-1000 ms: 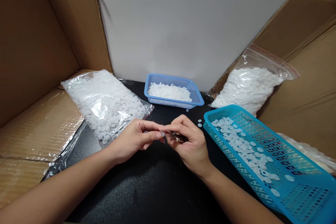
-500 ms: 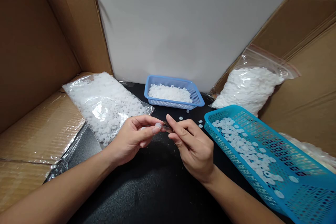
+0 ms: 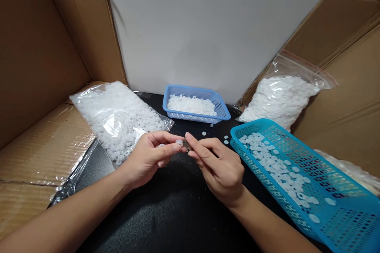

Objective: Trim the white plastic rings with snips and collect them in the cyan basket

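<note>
Between its thumb and forefinger my left hand (image 3: 157,149) pinches a small white plastic washer (image 3: 179,142). Another white piece (image 3: 161,145) is tucked among the curled fingers. Facing it, my right hand (image 3: 221,164) grips a small metal nail clipper (image 3: 187,145), thumb and fingers pressed on its sides. The clipper's end meets or nearly touches the washer; the fingers partly hide the contact. Both hands are held over the black table (image 3: 166,213), close together.
A blue basket (image 3: 197,119) of small white rings stands at the back. On the right, a turquoise basket (image 3: 332,158) holds white washers. A clear bag (image 3: 115,118) of white rings lies left, another filled bag (image 3: 276,97) right. Loose pieces (image 3: 204,133) lie between; cardboard walls (image 3: 86,19) surround.
My right fingers have closed further on the nail clipper, which shows less of its length now. The left hand has barely moved and keeps its washer.
</note>
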Demonstrator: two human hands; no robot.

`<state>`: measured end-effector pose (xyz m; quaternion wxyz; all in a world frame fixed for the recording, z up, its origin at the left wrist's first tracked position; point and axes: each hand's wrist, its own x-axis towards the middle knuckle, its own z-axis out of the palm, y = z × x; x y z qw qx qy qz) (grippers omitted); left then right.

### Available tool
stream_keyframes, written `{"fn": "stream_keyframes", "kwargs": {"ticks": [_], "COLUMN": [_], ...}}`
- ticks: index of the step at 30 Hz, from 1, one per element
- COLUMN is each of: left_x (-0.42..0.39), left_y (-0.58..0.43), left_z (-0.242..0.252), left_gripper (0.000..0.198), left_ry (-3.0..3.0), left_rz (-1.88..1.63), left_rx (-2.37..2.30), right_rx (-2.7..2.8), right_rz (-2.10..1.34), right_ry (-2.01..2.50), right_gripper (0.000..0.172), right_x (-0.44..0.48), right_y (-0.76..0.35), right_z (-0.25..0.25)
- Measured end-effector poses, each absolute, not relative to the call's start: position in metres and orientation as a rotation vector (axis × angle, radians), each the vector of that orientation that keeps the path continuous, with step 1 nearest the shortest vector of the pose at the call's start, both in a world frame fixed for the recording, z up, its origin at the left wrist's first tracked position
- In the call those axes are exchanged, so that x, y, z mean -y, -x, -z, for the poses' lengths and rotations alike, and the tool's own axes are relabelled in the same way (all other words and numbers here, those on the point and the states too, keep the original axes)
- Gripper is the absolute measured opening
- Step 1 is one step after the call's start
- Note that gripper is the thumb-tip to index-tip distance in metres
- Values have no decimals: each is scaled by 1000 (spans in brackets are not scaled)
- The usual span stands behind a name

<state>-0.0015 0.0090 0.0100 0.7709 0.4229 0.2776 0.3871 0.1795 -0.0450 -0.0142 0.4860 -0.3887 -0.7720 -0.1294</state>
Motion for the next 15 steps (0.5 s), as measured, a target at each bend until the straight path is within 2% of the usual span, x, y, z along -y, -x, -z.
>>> {"fn": "stream_keyframes", "kwargs": {"ticks": [15], "left_x": [-7], "left_y": [3], "left_z": [-7], "left_gripper": [25], "left_ry": [-903], "left_rz": [-815], "left_rx": [-631], "right_rx": [1913], "right_rz": [414], "right_ry": [975], "right_gripper": [66], "right_x": [49], "right_y": [-179], "right_z": [9]}}
